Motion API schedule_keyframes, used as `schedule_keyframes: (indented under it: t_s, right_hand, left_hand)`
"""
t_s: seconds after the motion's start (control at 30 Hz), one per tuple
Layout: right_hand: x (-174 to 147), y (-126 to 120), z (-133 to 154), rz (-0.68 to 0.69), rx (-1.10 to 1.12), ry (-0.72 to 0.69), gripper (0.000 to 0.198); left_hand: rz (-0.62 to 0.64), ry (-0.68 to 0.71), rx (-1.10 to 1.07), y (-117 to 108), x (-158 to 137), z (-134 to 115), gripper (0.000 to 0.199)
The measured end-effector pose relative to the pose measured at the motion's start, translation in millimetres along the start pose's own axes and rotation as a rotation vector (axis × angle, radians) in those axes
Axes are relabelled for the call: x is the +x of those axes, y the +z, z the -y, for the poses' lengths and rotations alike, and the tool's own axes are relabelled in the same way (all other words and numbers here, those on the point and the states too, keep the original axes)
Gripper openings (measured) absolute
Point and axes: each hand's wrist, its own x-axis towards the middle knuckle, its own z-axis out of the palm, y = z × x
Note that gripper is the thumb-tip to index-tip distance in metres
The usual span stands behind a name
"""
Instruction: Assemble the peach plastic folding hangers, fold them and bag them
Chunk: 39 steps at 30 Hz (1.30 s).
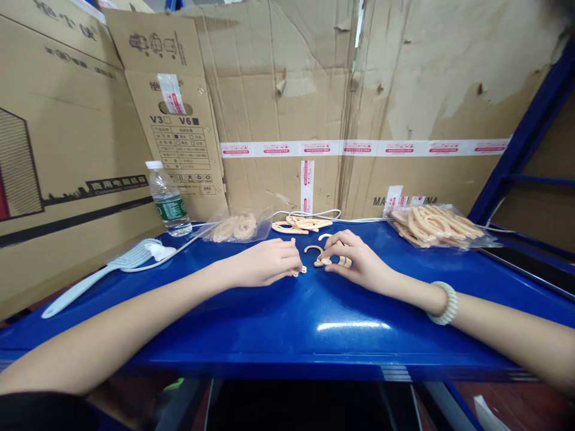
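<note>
Both left hand [269,262] and right hand [359,260] pinch beige pieces [326,261]; glossy blue tabletop [278,329], cardboard [256,108] behind.

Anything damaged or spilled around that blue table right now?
The cardboard behind the blue table looks damaged: peeled patches and small torn flaps show above the printed tape. No spill is visible; the white streak below the right hand looks like glare.

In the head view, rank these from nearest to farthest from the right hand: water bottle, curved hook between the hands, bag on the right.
From the right hand:
1. Curved hook: just to its left.
2. Bag: to its right, farther back.
3. Water bottle: well to the left, beside the cardboard.
</note>
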Motion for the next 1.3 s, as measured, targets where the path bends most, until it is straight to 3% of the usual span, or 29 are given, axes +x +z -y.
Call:
schedule_keyframes:
  t_s: [0.17, 0.33, 0.47, 0.67, 0.83, 1.0, 1.3]
  right_hand:
    - [4, 13, -7, 0.066, -0.081, 0.097, 0.013]
    - [6, 12, -8, 0.072, -0.017, 0.121, 0.014]
    - [3, -16, -16, 0.08, 0.058, 0.138, 0.02]
    - [-8, -60, -38, 0.366, 0.039, 0.173, 0.044]
    - [-13, -56, -50, 0.495, 0.014, 0.205, 0.033]
    - [-13, -53, -59, 0.503, 0.017, 0.209, 0.025]
    - [-16, -71, -93, 0.491, -0.112, 0.329, 0.016]
  left_hand:
    - [0.007, -0.039, -0.054, 8, 0, 2, 0.021]
    - [0.005, -0.089, -0.086, 12, -3, 4, 0.018]
    - [-0.094, -0.139, -0.094, 13, -1, -1, 0.017]
    - [-0.217, -0.186, -0.069, 25, 0, -7, 0.021]
    - [-0.208, -0.23, -0.062, 34, 0, -8, 0.022]
    - [-0.234, -0.234, -0.066, 35, 0, -8, 0.021]
    - [-0.238, -0.238, -0.108, 36, 1, -9, 0.017]
